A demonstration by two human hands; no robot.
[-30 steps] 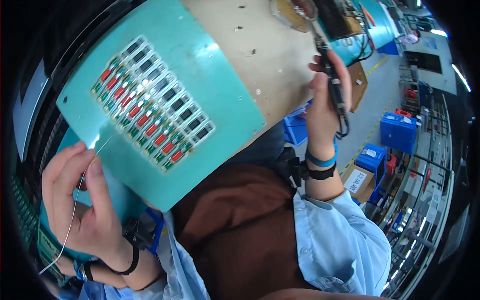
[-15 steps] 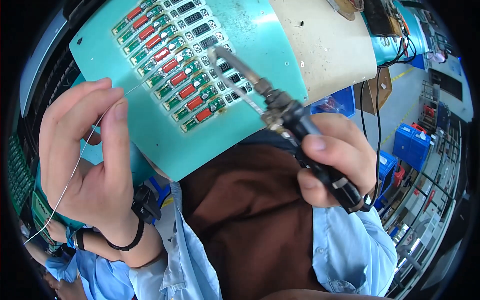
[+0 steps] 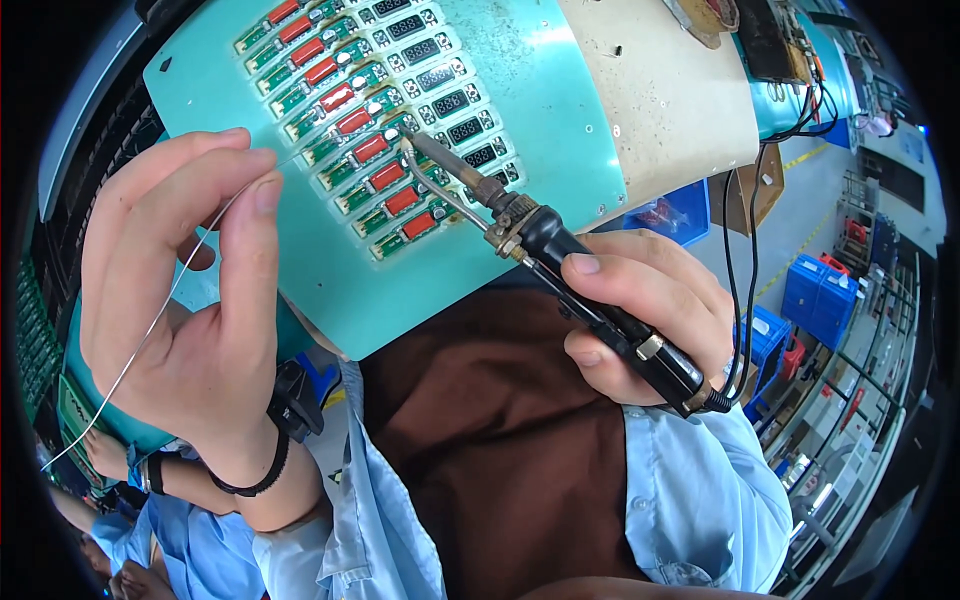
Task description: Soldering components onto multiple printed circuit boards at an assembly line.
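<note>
My left hand (image 3: 190,310) pinches a thin silvery solder wire (image 3: 139,357) between thumb and fingertips. One end of the wire trails down past the wrist, while the other reaches toward a row of small circuit boards (image 3: 387,178). Each board carries a red block-shaped component, and many show a black digit display. They sit in a turquoise sheet (image 3: 360,300). In my right hand (image 3: 665,300) is a black soldering iron (image 3: 552,240) with a thin metal tube alongside it. Its tip is at the boards near the row's middle; whether it touches cannot be made out.
Beyond the turquoise sheet lies a beige surface (image 3: 665,90). Black cables (image 3: 733,270) run down at the right. Blue bins (image 3: 820,300) stand farther right. At lower left, a co-worker's arm (image 3: 200,488) is beside a green board (image 3: 75,420).
The soldering iron has moved left and down, bringing its tip from over the displays to the boards' middle part. My left hand has shifted slightly right, still pinching the solder wire.
</note>
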